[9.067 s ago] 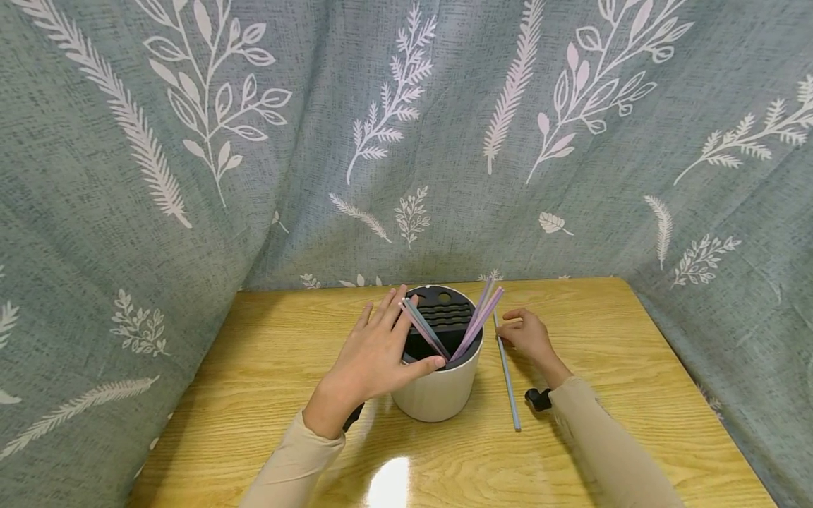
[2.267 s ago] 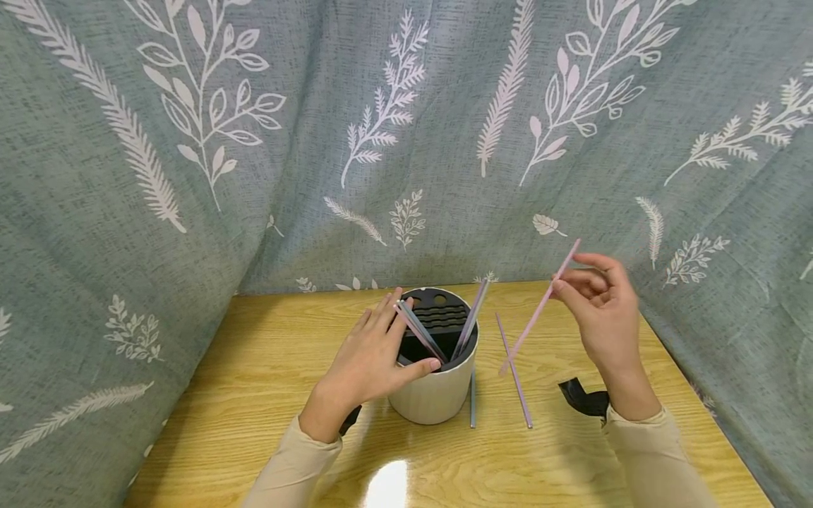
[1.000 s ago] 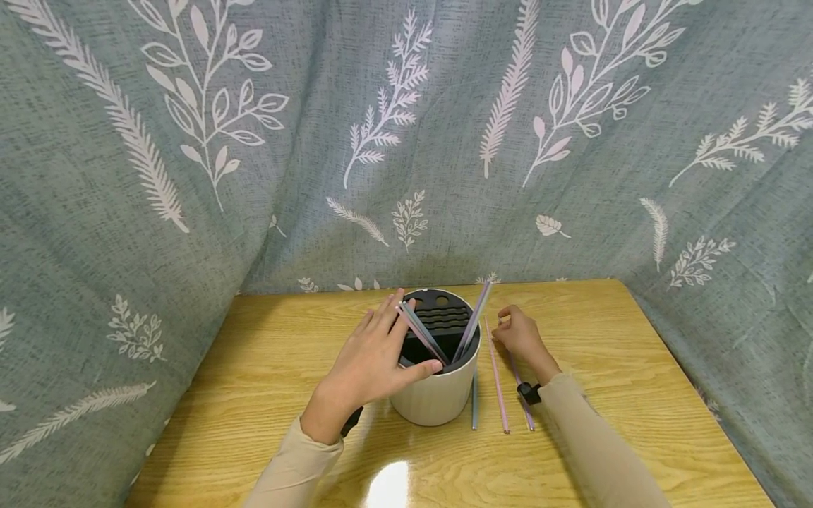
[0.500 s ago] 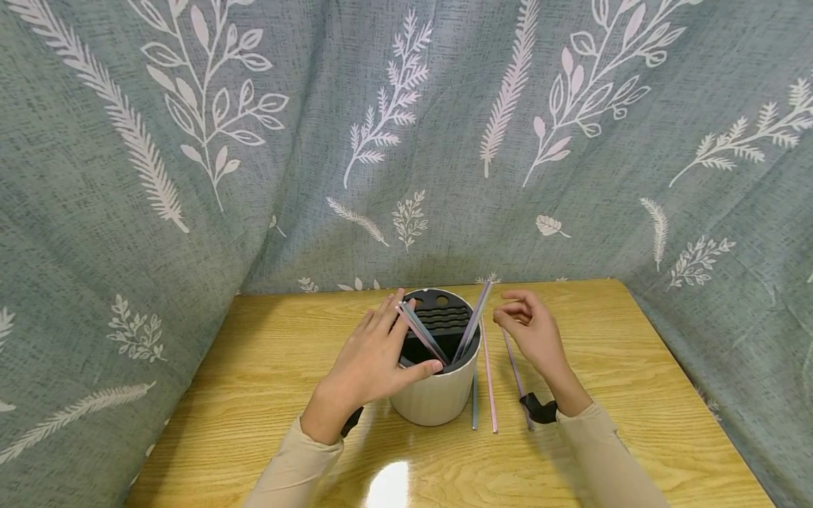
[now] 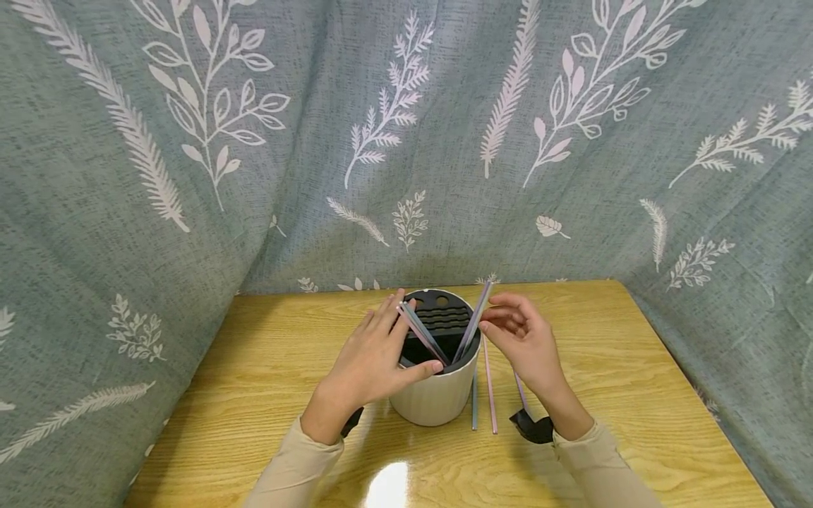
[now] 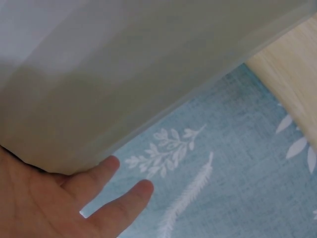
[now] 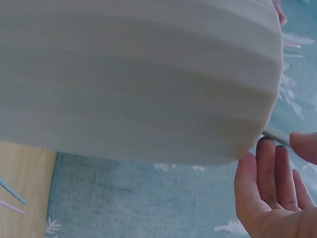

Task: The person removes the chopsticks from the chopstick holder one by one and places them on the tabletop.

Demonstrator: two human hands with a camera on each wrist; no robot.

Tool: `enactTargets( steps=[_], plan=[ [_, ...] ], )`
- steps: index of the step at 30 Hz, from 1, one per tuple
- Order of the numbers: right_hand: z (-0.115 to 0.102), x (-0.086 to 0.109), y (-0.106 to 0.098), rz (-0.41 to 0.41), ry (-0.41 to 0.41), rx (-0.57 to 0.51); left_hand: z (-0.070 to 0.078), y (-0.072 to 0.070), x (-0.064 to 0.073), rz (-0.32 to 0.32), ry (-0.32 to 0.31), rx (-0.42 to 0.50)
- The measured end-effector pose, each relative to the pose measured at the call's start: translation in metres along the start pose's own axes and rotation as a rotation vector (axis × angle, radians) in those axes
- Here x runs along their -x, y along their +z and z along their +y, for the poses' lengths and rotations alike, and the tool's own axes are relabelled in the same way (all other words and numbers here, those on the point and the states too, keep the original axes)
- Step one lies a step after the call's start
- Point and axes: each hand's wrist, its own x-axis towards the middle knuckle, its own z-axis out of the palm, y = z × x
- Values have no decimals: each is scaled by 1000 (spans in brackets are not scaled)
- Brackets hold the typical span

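Note:
A white ribbed utensil holder point(image 5: 433, 398) with a slotted black top point(image 5: 438, 319) stands on the wooden table. Slim metallic chopsticks lean in its opening: a pink and blue bunch point(image 5: 424, 330) to the left, a purple and bluish bunch point(image 5: 473, 317) to the right. With fingers spread, my left hand point(image 5: 375, 353) rests against the holder's left side and rim. My right hand point(image 5: 527, 346) is beside the right bunch, thumb and fingers apart around it. In the right wrist view, a grey-looking chopstick point(image 7: 276, 136) passes between thumb and fingertips; firm contact is not clear.
On the table right of the holder lie a blue chopstick point(image 5: 474, 409), a pink chopstick point(image 5: 490, 395) and a purple chopstick point(image 5: 520, 391), partly covered by my right wrist and its black strap point(image 5: 533, 427). A patterned curtain point(image 5: 406, 141) hangs behind and at both sides.
Earlier my right hand brought a pink chopstick out and laid it on the table, then shifted it nearer the holder. Now that hand has moved left to the right bunch. My left hand stays put.

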Motion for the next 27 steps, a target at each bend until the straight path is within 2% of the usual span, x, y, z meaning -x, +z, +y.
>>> enactTargets(
  steps=[7,17,20,27],
  plan=[
    [1,1,5,10,-7,-2,0,1,0,1,2,10],
    [-5,-2,6,47,19,71,1,1,0,-2,-7,18],
    [-14,-8,4,71,-26,56,1,1,0,2,-1,17],
    [-47,-28,-6,125,-259,-64,1,0,1,12,13,19]
  ],
)
